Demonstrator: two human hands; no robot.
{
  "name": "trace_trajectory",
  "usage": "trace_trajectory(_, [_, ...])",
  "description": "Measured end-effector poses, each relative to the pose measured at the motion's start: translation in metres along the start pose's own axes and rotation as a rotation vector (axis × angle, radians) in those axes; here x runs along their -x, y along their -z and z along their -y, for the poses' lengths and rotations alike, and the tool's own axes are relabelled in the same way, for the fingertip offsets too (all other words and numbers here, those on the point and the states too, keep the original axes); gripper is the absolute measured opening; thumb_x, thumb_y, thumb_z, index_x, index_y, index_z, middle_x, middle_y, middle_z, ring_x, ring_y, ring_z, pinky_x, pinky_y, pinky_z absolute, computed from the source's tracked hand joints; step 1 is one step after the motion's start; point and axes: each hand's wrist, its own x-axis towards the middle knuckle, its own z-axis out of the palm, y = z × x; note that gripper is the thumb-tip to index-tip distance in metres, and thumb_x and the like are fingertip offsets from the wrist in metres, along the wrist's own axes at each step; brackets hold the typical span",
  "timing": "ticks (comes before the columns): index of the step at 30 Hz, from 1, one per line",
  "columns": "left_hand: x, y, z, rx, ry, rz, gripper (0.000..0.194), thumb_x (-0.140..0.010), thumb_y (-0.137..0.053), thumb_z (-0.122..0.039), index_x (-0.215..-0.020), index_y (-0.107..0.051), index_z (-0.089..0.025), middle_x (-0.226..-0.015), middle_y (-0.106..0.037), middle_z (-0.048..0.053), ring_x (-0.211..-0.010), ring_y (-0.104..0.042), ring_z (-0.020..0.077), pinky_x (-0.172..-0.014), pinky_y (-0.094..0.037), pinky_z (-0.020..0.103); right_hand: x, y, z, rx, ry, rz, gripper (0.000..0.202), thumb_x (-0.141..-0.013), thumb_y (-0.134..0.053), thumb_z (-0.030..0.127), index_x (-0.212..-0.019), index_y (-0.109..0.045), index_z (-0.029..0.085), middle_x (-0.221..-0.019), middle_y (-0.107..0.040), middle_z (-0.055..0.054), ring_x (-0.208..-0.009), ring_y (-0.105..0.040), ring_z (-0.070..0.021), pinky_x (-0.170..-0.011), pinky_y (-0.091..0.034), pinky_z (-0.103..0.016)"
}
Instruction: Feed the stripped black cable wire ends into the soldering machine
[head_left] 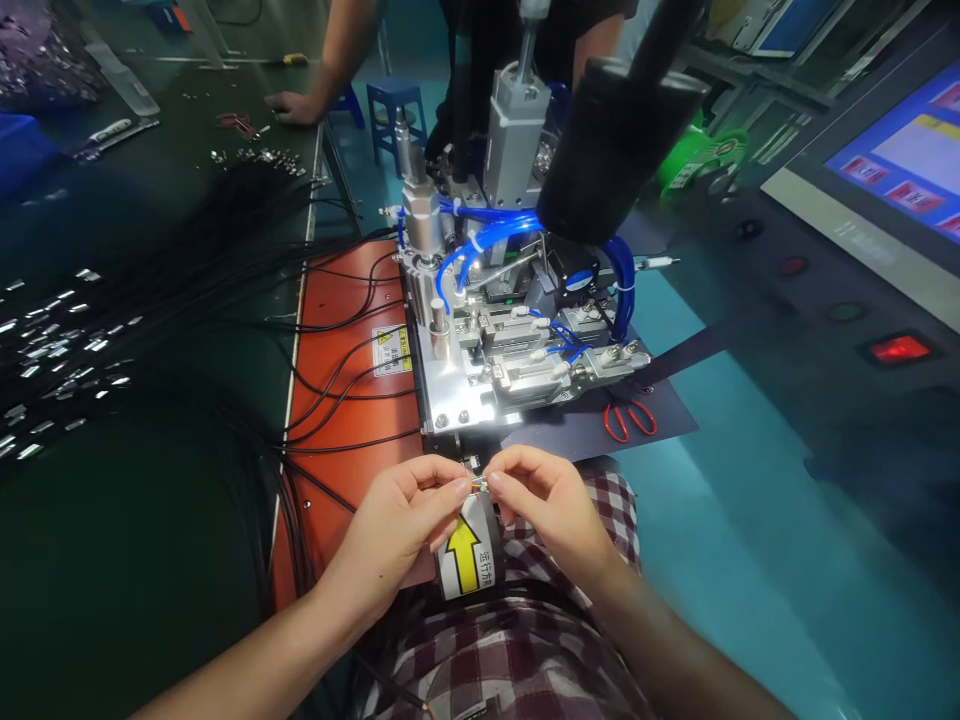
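Observation:
My left hand [420, 510] is closed in a pinch, with thumb and forefinger on thin coloured wires [478, 484]. Opposite it, almost touching, my right hand [540, 500] pinches the other side of the same wires. A tiny shiny piece shows between the fingertips, too small to name. Just beneath the hands is a rounded part with a white label and a yellow arrow [465, 560]. Right in front of them stands a metal bench machine [495, 350] with blue air tubes [502, 230].
Black cables [337, 395] run across an orange-red plate [322, 350] to bundles with metal ends at left. Red-handled scissors [630, 420] lie right of the machine. A control panel with a screen [900, 150] stands at right. Another person's hand [296, 107] rests on the far table edge.

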Motion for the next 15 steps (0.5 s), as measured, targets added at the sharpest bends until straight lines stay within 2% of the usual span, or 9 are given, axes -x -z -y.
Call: trace_trajectory(15, [0.0000, -0.0010, -0.0020, -0.046, -0.007, -0.016, 0.024, -0.075, -0.065, -0.038, -0.077, -0.059, -0.014, -0.042, -0.038, -0.008, -0.042, -0.028, 0.0052, -0.044, -0.022, 0.018, -0.0009, -0.0002, 0.0011, -0.038, -0.083, 0.047, 0.016, -0.073, -0.067, 0.030, -0.068, -0.061, 0.016, -0.051, -0.052, 0.004, -0.045, -0.046, -0.0088, -0.044, -0.035, -0.022])
